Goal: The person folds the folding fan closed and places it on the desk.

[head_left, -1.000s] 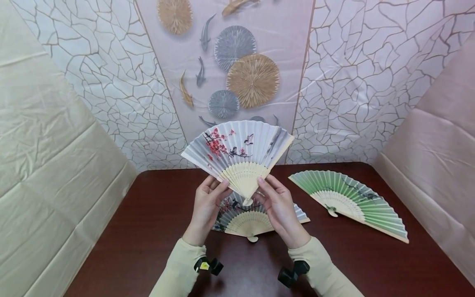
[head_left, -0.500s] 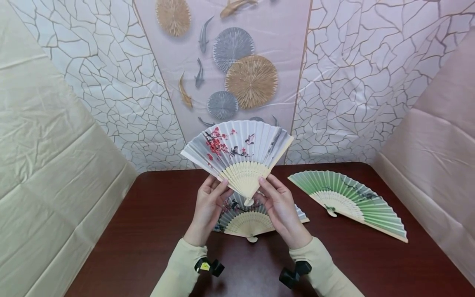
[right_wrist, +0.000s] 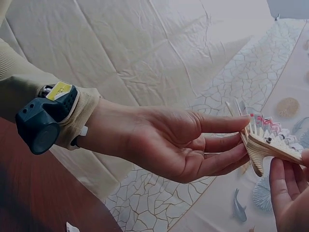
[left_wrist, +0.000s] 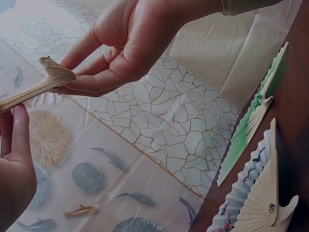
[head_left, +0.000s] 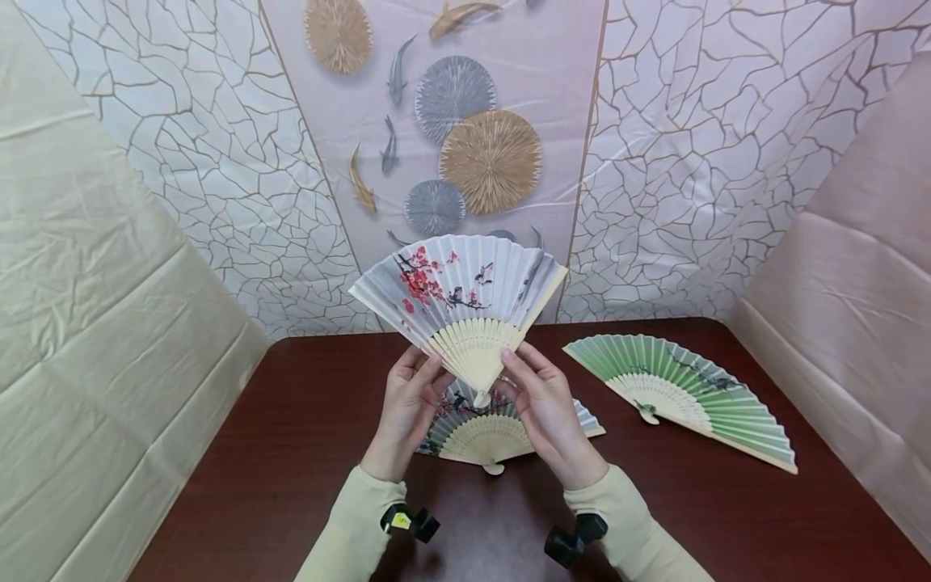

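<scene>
A white-grey folding fan (head_left: pixel 465 283), spread wide, shows red blossoms and small birds over pale wooden ribs. My left hand (head_left: pixel 402 404) pinches its left edge low on the ribs; my right hand (head_left: pixel 549 412) pinches the right edge. Both keep it raised, pivot end down. In the left wrist view, the fan (left_wrist: pixel 29 92) is edge-on between the fingers. The right wrist view shows my left thumb and fingers at the ribs (right_wrist: pixel 270 147). Below and partly behind my hands, a second blossom-patterned fan (head_left: pixel 483 440) lies spread on the table.
To the right on the dark red-brown table (head_left: pixel 291 453) lies a spread green fan (head_left: pixel 742 404). Behind the table hangs a printed cloth (head_left: pixel 655 202) with fish and round shapes. Pale fabric walls (head_left: pixel 109 323) stand at both sides.
The raised fan has shifted very slightly left along with my hands, and the whole view has moved a little. Both hands keep their hold on it. The two fans on the table lie as before.
</scene>
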`<act>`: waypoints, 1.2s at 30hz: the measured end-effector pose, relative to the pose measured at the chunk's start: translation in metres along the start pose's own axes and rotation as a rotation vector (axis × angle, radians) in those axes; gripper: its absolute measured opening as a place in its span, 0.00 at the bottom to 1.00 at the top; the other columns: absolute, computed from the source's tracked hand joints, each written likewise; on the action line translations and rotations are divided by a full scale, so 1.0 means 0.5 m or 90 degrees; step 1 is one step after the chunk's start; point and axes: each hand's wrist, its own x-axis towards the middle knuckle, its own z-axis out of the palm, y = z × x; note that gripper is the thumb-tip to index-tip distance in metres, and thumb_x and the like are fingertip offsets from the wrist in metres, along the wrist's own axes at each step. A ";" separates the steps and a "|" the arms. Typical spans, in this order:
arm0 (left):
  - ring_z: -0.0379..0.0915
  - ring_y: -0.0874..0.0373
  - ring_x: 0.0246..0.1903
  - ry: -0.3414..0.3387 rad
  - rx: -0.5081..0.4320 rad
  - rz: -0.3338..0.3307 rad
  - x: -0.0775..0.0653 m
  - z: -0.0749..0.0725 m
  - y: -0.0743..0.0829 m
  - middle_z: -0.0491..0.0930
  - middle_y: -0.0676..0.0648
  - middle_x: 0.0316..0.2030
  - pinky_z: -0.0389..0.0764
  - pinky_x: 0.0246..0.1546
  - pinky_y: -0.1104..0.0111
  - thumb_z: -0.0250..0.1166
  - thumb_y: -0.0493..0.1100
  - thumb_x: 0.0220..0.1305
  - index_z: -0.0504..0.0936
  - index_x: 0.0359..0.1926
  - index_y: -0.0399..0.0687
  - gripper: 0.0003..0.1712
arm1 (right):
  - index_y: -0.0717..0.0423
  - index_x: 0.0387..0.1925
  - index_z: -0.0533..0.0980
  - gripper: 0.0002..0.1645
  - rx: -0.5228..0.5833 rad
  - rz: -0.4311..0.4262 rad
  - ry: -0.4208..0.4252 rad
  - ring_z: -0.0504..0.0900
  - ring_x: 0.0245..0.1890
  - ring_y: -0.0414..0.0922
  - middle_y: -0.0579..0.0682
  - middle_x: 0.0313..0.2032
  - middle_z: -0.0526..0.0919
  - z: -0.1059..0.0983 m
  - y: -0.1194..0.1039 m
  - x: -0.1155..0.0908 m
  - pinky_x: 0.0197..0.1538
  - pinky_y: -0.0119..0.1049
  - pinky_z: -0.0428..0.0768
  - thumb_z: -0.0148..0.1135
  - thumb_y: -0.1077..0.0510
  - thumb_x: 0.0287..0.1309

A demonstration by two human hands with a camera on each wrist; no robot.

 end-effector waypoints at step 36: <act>0.82 0.60 0.43 -0.120 0.008 0.002 0.000 -0.031 0.001 0.85 0.50 0.46 0.86 0.42 0.67 0.61 0.36 0.73 0.85 0.52 0.49 0.12 | 0.51 0.46 0.84 0.17 -0.020 0.005 -0.026 0.86 0.40 0.42 0.51 0.44 0.85 0.014 0.006 -0.001 0.46 0.36 0.85 0.52 0.70 0.71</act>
